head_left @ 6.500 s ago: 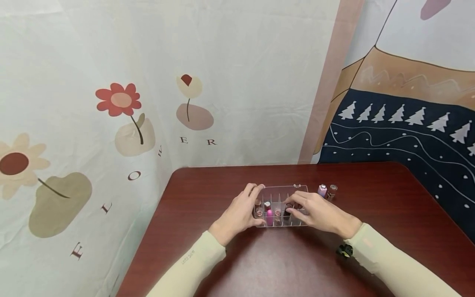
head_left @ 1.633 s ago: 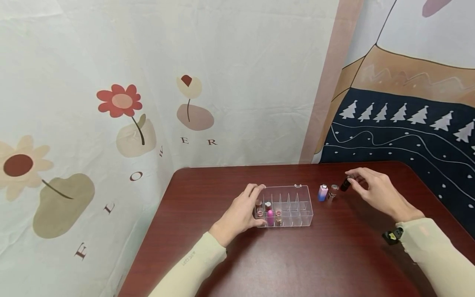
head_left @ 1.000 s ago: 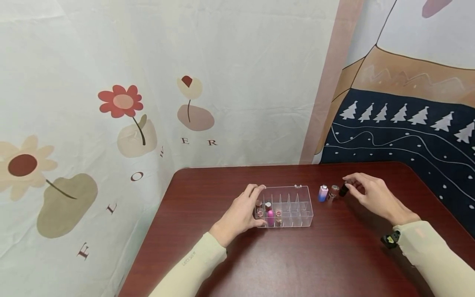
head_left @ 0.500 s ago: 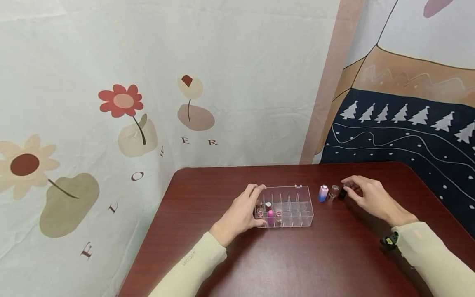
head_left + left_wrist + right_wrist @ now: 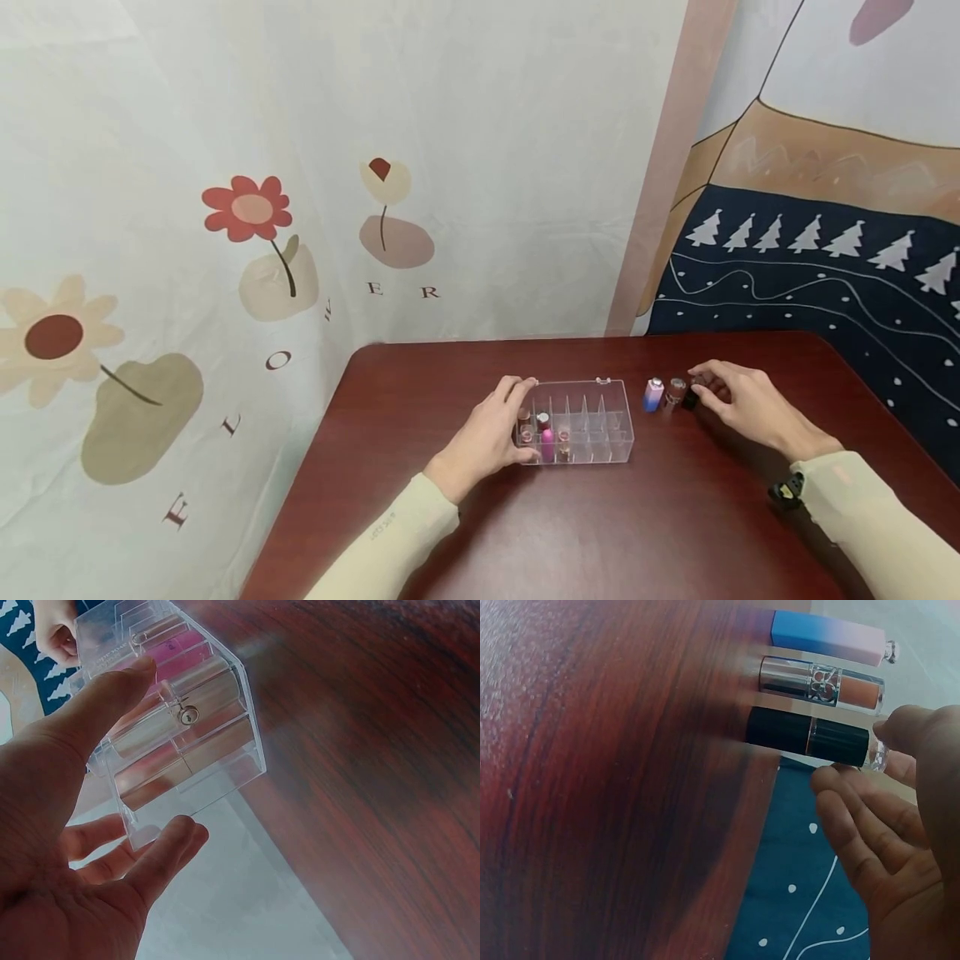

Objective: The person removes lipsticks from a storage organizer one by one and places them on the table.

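Observation:
My left hand (image 5: 483,433) holds the left end of a clear divided lipstick organizer (image 5: 611,450), thumb on its front and fingers round the back. Several lipsticks sit in its left compartments, among them a bright pink tube (image 5: 547,446). Out to the right, my right hand (image 5: 746,408) has thumb and finger at the clear top of a black lipstick (image 5: 810,736), which stands upright on the table. Beside that tube stand a clear-and-silver lipstick (image 5: 821,681) with a coral section and a blue-to-pink lipstick (image 5: 829,636).
Everything stands on a dark red wooden table (image 5: 600,533) with rounded far corners. Behind it hangs a white cloth (image 5: 487,167) with printed flowers, and at the right a navy cloth (image 5: 810,275) with white trees.
The black lipstick went from the organizer, where my right hand was, to the table's right. Lately it came down and left to stand beside the clear-and-silver lipstick. My left hand stayed.

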Motion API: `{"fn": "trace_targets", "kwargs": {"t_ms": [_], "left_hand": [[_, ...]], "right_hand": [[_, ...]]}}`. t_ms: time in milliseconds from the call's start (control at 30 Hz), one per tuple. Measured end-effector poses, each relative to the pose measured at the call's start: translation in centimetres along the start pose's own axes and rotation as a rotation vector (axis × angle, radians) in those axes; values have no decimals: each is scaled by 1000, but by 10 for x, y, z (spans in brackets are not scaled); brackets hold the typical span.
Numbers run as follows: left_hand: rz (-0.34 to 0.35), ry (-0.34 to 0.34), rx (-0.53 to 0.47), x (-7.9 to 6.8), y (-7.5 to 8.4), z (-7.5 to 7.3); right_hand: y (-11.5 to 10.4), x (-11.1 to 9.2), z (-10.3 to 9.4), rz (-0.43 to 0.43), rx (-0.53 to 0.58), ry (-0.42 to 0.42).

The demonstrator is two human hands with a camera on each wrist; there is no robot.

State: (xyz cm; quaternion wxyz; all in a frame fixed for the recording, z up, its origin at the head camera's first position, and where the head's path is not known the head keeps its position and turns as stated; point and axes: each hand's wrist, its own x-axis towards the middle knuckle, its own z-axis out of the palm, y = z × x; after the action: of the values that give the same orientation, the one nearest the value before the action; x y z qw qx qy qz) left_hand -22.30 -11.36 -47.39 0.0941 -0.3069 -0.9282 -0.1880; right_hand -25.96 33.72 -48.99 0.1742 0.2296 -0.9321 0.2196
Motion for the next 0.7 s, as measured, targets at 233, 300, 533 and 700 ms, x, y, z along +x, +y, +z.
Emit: {"fn": "trace_targets", "kwargs": {"t_ms": [233,300,533,700], "left_hand": [[4,12,7,2,0,1],[4,9,9,1,0,1],[5,17,6,0,0,3],[0,12,0,2,-1,2]], "right_hand": [[-4,-2,-6,24,-17,25],[-9,-3,-8,31,-25,30],[-36,2,-5,-53,-45,67],[-60,8,2,-137,-49,90]]}}
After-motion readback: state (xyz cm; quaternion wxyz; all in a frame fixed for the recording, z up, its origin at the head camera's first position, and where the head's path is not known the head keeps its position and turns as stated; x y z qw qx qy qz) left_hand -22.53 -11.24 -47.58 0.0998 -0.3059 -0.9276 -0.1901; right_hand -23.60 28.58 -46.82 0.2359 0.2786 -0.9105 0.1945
